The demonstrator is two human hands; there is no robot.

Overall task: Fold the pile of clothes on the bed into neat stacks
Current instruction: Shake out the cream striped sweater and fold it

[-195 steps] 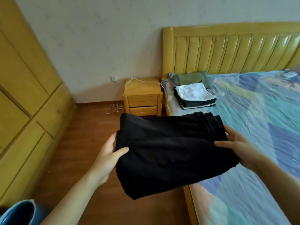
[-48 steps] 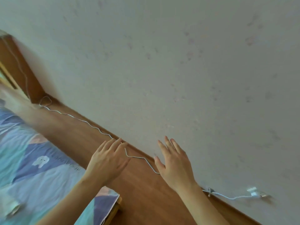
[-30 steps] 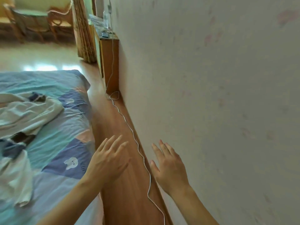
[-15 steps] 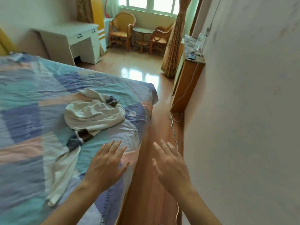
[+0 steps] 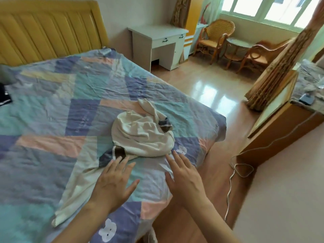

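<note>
A crumpled cream garment (image 5: 140, 135) with dark navy and brown patches lies bunched near the foot corner of the bed (image 5: 52, 106). One long cream sleeve trails from it toward the near edge. My left hand (image 5: 114, 181) hovers flat with spread fingers just short of the dark patch. My right hand (image 5: 184, 178) is also flat and spread, its fingertips close to the garment's near edge. Neither hand holds anything. A dark folded edge (image 5: 4, 97) shows at the far left.
The bed has a patchwork sheet and a yellow headboard (image 5: 49, 27). A white desk (image 5: 157, 44), wicker chairs (image 5: 215, 37) and a small round table stand beyond. A wooden cabinet (image 5: 280, 123) and a white cable (image 5: 236, 172) on the floor lie right.
My view has swung from the wall and floor round to the bed. Both empty hands have come forward over the sheet toward the cream garment. The black folded piece is no longer held.
</note>
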